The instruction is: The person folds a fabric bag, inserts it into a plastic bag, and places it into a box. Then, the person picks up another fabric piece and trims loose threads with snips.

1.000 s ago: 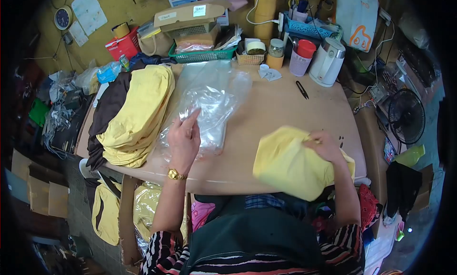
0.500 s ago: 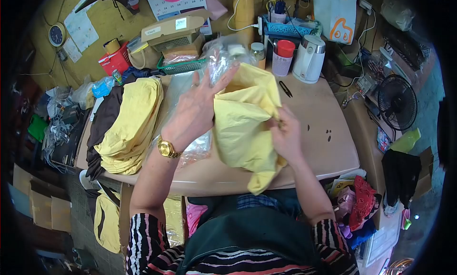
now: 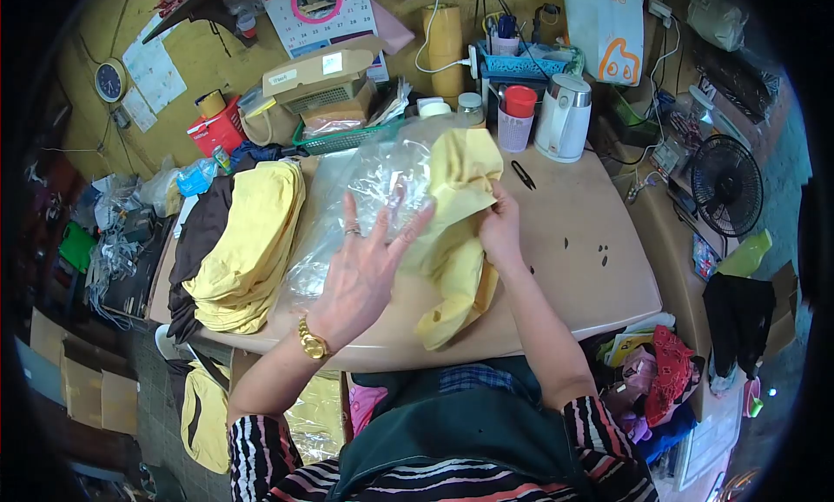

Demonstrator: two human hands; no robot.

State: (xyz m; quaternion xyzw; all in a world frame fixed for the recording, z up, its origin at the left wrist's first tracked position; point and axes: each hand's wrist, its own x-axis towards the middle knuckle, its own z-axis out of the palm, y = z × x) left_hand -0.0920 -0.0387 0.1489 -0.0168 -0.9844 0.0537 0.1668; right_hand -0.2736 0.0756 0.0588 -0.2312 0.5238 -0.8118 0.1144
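Observation:
My right hand (image 3: 499, 231) pinches the edge of a crumpled yellow cloth piece (image 3: 460, 215), which hangs above the front half of the table. My left hand (image 3: 360, 272) is open, its fingers spread, just left of the cloth and against a clear plastic bag (image 3: 369, 176). The bag stands partly raised behind those fingers; whether they press on it I cannot tell. Left of the bag lies a thick pile of folded yellow cloth pieces (image 3: 248, 246) beside dark brown cloth (image 3: 204, 233).
On the table's right side lie small black thread snips (image 3: 523, 175) and several dark specks. Along the back stand a white kettle (image 3: 564, 120), a lilac cup with a red top (image 3: 517, 118), a jar (image 3: 470, 108) and a green basket (image 3: 347, 137). A black fan (image 3: 727, 187) is at right.
The yellow cloth has swung to a narrower, more bunched shape in my right hand. My left hand has let go of it and moved down, fingers spread. The plastic bag has risen from the table.

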